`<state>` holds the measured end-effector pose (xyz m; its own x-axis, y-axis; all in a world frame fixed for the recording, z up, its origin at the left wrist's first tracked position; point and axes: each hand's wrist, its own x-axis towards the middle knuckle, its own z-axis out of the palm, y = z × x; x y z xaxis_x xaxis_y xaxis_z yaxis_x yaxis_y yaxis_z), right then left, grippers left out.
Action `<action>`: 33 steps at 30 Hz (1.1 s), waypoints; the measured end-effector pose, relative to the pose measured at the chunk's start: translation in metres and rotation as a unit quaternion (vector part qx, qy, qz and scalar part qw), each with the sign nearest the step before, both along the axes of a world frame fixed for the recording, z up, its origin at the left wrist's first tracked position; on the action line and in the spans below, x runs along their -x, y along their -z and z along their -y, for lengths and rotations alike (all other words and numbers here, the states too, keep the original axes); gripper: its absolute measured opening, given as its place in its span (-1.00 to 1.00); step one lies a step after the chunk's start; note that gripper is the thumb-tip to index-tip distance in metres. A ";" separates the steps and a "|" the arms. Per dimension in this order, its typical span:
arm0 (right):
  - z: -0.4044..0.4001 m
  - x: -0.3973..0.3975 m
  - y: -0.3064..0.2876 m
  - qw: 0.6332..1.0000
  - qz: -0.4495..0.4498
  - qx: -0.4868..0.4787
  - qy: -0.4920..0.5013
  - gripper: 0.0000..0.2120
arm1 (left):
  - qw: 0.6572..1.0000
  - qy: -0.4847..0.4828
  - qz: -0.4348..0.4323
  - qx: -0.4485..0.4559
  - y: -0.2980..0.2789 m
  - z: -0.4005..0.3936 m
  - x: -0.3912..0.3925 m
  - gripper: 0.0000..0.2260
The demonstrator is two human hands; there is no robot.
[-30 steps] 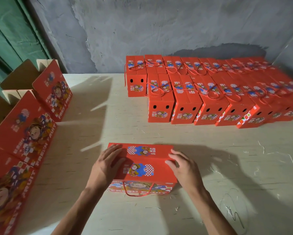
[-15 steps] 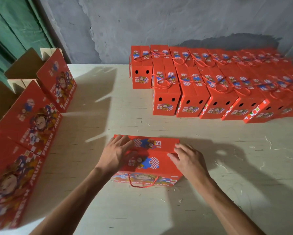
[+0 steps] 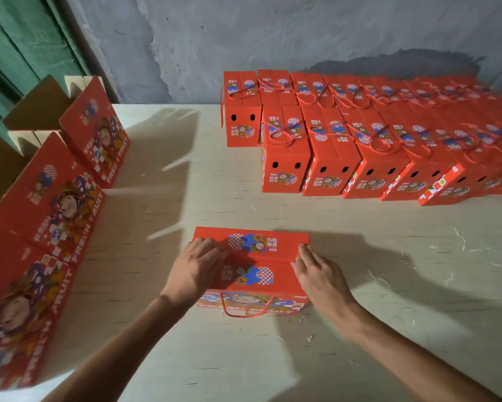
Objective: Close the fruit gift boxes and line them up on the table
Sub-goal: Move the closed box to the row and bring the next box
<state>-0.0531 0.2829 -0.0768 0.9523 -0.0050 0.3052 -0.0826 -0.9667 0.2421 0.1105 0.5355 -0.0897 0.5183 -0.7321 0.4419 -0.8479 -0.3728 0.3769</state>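
We rest our left hand (image 3: 196, 269) flat on the left end of the closed red box (image 3: 252, 271), fingers spread and nearly straight, while our right hand (image 3: 321, 275) touches its right end with fingers loosely extended. The box sits near the middle of the surface (image 3: 360, 285). Finished boxes (image 3: 360, 146) fill the far right corner; open boxes (image 3: 49, 204) stand along the left edge.

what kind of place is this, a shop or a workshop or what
Probably a small packing workshop or storeroom, not a shop: rows of identical closed fruit gift boxes on a bare worktable, open unfilled boxes waiting at the left, and a rough plastered wall.
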 end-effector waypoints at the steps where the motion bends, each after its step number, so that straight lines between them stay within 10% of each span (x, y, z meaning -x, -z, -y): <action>1: 0.003 0.003 -0.001 1.000 -0.002 -0.004 -0.011 -0.66 | 1.000 0.014 -0.025 0.001 0.001 -0.010 -0.006 -0.78; 11: 0.018 0.008 -0.009 0.997 0.011 -0.066 -0.040 -0.61 | 0.995 -0.002 -0.097 -0.031 -0.008 -0.040 -0.030 -0.65; 27: 0.021 0.006 0.007 0.997 0.007 -0.024 -0.067 -0.79 | 0.999 -0.028 0.041 -0.006 0.017 -0.046 -0.018 -0.73; 29: 0.023 0.008 0.005 0.996 0.026 -0.038 -0.070 -0.97 | 0.998 -0.057 0.019 -0.012 0.015 -0.045 -0.011 -0.73; 33: 0.014 -0.007 -0.003 0.993 0.062 -0.092 -0.039 -0.71 | 0.982 -0.159 -0.095 -0.020 0.004 -0.037 0.001 -0.83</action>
<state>-0.0456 0.2692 -0.0739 0.9069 0.0002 0.4213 -0.0249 -0.9982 0.0541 0.1095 0.5721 -0.0940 0.7941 -0.5345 0.2892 -0.6019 -0.6256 0.4964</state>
